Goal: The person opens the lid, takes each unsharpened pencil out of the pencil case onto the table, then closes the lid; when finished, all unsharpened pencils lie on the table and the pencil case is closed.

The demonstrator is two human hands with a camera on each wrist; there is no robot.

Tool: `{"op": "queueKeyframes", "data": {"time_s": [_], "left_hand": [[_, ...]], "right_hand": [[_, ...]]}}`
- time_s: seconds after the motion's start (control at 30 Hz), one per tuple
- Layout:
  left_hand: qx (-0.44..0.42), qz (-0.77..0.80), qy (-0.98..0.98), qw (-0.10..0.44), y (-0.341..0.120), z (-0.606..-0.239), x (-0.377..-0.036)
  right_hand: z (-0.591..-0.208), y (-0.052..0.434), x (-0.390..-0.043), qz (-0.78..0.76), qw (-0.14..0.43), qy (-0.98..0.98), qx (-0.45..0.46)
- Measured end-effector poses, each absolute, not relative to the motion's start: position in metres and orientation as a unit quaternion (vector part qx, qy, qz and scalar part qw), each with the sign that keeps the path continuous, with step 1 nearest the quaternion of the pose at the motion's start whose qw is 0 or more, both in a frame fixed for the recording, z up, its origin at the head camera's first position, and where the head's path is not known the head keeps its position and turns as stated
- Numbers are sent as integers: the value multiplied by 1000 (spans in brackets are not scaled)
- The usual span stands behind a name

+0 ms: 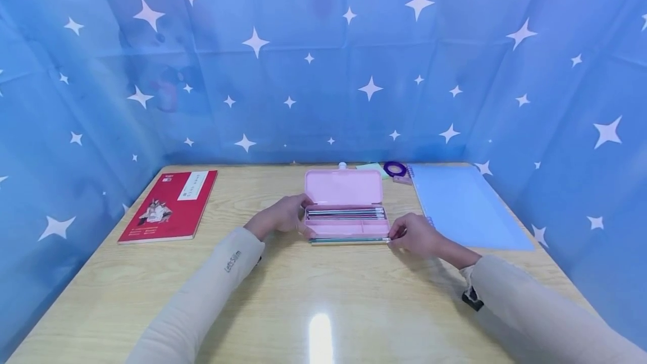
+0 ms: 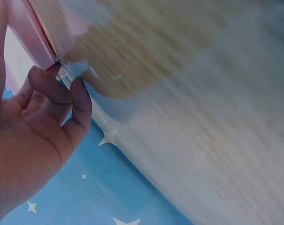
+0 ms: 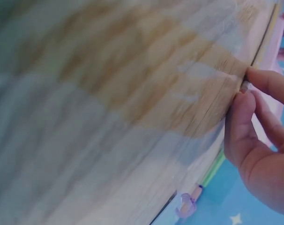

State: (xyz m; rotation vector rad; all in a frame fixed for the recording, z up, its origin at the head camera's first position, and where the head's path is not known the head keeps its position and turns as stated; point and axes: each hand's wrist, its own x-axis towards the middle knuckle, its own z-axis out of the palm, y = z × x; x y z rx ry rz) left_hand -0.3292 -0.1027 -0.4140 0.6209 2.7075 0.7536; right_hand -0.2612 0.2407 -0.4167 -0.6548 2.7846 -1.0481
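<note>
A pink pencil case lies with its lid raised, near the table's far edge in the head view. Several pencils fill its rear compartment; a divided front tray shows pink floor. Along its front side lie a few more pencils on the tabletop. My left hand holds the case's left end, fingers bent at its edge in the left wrist view. With thumb and fingertips, my right hand pinches the right end of the front pencils; the right wrist view shows this pinch close up, the tip mostly covered.
To the left lies a red notebook; to the right, a translucent blue notebook. Behind the case are pale green paper, a purple ring and a small eraser-like block. A starred blue curtain surrounds the wooden table.
</note>
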Motion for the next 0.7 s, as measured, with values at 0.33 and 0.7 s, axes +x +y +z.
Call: {"op": "queueKeyframes", "data": {"time_s": [0.33, 0.7], "left_hand": [[214, 259, 932, 132, -103, -413, -329], [220, 273, 927, 132, -104, -414, -330]], "right_hand": [[-415, 235, -260, -320, 36, 925, -201], [-412, 237, -267, -309, 35, 928, -205]]}}
